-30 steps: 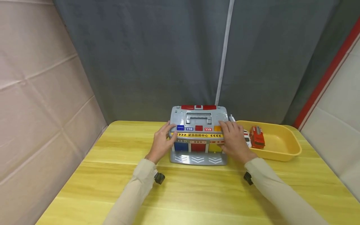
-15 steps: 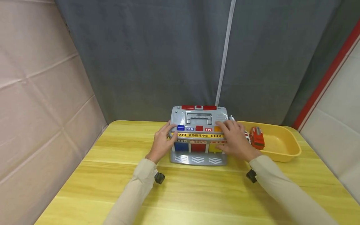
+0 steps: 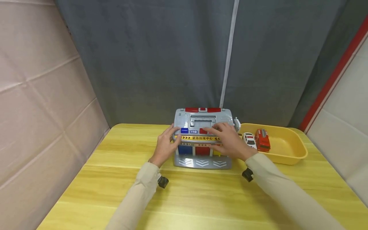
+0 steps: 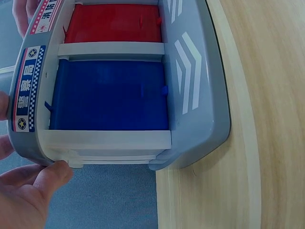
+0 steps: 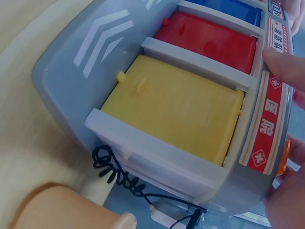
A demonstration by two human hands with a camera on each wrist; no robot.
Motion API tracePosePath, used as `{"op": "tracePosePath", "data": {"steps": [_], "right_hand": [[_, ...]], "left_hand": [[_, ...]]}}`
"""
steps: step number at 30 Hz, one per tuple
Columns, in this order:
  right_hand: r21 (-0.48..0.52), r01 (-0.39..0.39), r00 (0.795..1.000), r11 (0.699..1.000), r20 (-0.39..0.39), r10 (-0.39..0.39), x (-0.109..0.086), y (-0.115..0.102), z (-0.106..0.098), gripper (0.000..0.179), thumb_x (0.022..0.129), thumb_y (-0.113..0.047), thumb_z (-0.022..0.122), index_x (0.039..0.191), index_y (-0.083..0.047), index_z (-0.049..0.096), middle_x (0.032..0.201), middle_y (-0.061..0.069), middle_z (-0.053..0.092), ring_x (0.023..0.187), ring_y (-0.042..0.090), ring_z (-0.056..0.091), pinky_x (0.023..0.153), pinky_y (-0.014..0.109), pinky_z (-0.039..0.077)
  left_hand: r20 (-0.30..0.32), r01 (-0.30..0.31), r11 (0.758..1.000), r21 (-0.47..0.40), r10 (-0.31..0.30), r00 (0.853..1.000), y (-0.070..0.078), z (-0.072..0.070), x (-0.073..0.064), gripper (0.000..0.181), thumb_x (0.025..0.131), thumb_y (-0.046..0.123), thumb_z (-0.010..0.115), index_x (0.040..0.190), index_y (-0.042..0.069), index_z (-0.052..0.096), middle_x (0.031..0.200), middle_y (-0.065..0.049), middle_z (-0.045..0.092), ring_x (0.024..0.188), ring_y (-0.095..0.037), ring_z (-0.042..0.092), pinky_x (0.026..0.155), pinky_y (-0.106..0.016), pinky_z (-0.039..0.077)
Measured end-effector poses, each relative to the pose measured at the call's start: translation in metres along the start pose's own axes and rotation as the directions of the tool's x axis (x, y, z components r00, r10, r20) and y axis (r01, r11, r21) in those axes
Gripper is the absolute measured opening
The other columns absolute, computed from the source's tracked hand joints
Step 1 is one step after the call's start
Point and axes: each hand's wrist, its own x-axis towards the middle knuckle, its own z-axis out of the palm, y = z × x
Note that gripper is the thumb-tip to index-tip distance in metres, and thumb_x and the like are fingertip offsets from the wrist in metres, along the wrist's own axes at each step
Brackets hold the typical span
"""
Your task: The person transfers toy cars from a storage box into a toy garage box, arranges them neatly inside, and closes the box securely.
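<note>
A grey toy emergency station (image 3: pixel 182 120) stands on the table, with blue (image 4: pixel 109 95), red and yellow (image 5: pixel 171 105) garage doors in front. My left hand (image 3: pixel 165 145) holds the left end of its roof edge, thumb below and fingers on top near the blue button (image 3: pixel 184 130). With my right hand (image 3: pixel 230 142) I grip the front roof edge right of the middle. Its fingers reach the red button (image 3: pixel 203 131), and the thumb lies on the front strip under the roof. The orange button (image 5: pixel 283 157) shows beside the right fingers in the right wrist view.
To the right, a yellow bin (image 3: pixel 288 145) holds a red toy fire truck (image 3: pixel 263 140) and a white toy car (image 3: pixel 249 140). A white piece (image 3: pixel 237 124) with a coiled black cord (image 5: pixel 119 176) hangs at the station's right end. A grey curtain (image 3: pixel 143 64) is behind.
My right hand has shifted left along the roof edge, from the orange button to the red one, uncovering the white car and white end piece. The left hand stays put.
</note>
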Motion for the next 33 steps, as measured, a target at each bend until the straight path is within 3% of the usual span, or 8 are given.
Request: {"op": "tracePosePath", "data": {"steps": [6, 15, 33], "right_hand": [[0.015, 0.003, 1.0, 1.0, -0.019, -0.003, 0.0018, 0.0024, 0.0026, 0.068, 0.083, -0.03, 0.082, 0.145, -0.034, 0.053, 0.13, 0.01, 0.056, 0.123, 0.029, 0.046, 0.109, 0.055, 0.038], [0.022, 0.02, 0.996, 1.0, -0.09, -0.018, -0.0001, 0.0022, 0.0091, 0.064, 0.084, -0.031, 0.081, 0.143, -0.031, 0.056, 0.127, 0.011, 0.057, 0.119, 0.03, 0.046, 0.105, 0.056, 0.04], [-0.022, 0.007, 0.998, 1.0, -0.07, -0.009, -0.0017, -0.0045, 0.009, 0.063, 0.086, -0.031, 0.079, 0.144, -0.032, 0.055, 0.125, 0.009, 0.056, 0.117, 0.029, 0.046, 0.105, 0.055, 0.04]], "left_hand": [[-0.007, -0.012, 1.0, 0.0, 0.012, 1.0, 0.0012, -0.0011, 0.0003, 0.041, 0.099, 0.031, 0.057, 0.134, 0.011, 0.063, 0.159, -0.018, 0.04, 0.145, -0.04, 0.043, 0.106, -0.044, 0.053], [-0.02, -0.027, 1.0, -0.002, 0.027, 0.999, 0.0023, -0.0023, 0.0003, 0.039, 0.098, 0.028, 0.058, 0.133, 0.01, 0.063, 0.159, -0.02, 0.04, 0.143, -0.041, 0.045, 0.104, -0.044, 0.054], [-0.046, -0.053, 0.999, 0.007, 0.053, 0.998, 0.0026, -0.0035, -0.0036, 0.038, 0.098, 0.027, 0.059, 0.131, 0.009, 0.064, 0.155, -0.024, 0.044, 0.14, -0.043, 0.048, 0.102, -0.046, 0.055]]}}
